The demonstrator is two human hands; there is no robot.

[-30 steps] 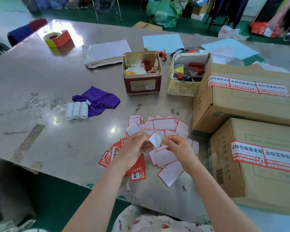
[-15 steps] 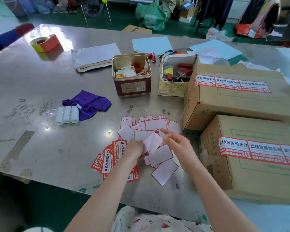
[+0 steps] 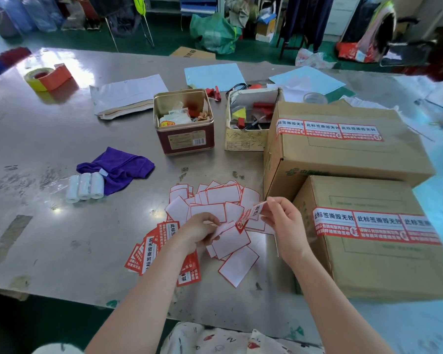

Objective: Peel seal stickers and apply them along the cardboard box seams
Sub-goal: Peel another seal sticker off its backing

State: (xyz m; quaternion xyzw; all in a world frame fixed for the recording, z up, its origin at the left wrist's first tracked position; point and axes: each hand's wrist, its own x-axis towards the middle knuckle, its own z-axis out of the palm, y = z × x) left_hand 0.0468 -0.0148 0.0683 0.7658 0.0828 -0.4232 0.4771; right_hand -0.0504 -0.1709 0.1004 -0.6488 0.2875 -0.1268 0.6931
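Just left of the near cardboard box (image 3: 374, 241), the right hand (image 3: 283, 223) pinches a seal sticker (image 3: 250, 217); the left hand (image 3: 200, 229) apparently pinches its white backing (image 3: 223, 229).

grey metal table (image 3: 62, 154), scuffed dark patches. red-and-white seal stickers (image 3: 152, 247) with black print at 7 o'clock of the white backing sheets (image 3: 223, 195), which are red-edged. purple cloth (image 3: 118, 166) at 10 o'clock; three white rolls (image 3: 85, 186) just beside it. dark red tin (image 3: 184, 123), gold inside. two brown cardboard boxes (image 3: 368, 264) at 3 o'clock with red-white sticker bands. yellow tape roll (image 3: 37, 76) with orange holder at 11. pale blue paper (image 3: 214, 76) at 12. green floor (image 3: 164, 51).
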